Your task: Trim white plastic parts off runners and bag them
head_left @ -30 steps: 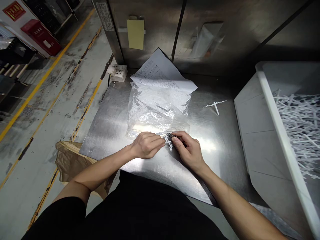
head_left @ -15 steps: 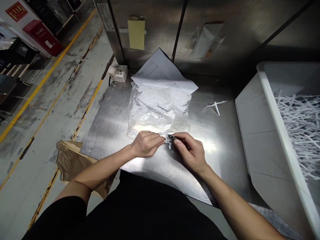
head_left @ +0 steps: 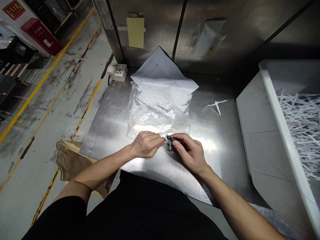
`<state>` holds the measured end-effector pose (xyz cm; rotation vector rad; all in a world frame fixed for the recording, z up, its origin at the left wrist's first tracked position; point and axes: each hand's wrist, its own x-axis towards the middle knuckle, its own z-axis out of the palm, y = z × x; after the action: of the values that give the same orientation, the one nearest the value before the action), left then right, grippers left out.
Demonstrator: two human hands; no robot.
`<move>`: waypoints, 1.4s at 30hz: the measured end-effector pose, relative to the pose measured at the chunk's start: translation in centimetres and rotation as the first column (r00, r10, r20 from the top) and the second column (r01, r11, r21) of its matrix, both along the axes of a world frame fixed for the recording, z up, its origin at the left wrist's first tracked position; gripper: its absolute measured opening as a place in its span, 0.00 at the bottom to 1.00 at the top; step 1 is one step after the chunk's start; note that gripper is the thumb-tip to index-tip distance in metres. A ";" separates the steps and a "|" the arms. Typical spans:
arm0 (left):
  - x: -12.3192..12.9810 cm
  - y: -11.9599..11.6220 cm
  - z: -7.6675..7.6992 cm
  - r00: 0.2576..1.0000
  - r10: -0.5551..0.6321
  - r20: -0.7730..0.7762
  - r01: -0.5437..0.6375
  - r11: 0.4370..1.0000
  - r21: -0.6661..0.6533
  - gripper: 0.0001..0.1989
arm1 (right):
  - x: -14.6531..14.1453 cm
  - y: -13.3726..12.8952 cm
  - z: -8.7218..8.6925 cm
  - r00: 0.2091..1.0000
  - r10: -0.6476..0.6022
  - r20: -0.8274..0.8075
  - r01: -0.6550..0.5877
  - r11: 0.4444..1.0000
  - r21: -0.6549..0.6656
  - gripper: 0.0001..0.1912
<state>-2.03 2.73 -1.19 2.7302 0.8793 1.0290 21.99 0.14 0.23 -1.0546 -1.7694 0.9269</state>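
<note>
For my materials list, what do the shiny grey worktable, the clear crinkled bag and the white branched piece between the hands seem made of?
Shiny grey worktable: likely brushed metal, by blurred glare. Clear crinkled bag: probably glossy plastic film; creases glint. White branched piece: perhaps plastic, plain white; finish unclear.

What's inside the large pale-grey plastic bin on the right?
The large pale-grey plastic bin holds a heap of thin white stick-like pieces. Anything beneath the top layer is covered, and the bin's far right side is out of frame.
</note>
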 end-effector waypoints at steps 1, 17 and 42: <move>0.0 0.0 0.0 1.000 0.000 0.002 0.000 1.000 -0.002 0.14 | 0.0 0.0 0.0 1.000 0.001 -0.001 -0.001 1.000 0.001 0.07; -0.1 0.0 0.0 1.000 0.006 -0.030 -0.006 1.000 -0.009 0.14 | 0.1 0.1 0.0 1.000 0.021 0.010 -0.022 0.999 0.025 0.08; -0.2 0.2 0.1 0.996 0.049 0.074 -0.051 0.998 0.025 0.08 | 0.3 0.5 -0.9 0.983 -0.121 -0.135 0.081 0.960 -0.266 0.13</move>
<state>-2.19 2.96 -1.10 2.6855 0.9334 1.1503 22.30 0.62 -0.62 -1.1953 -1.4835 1.1654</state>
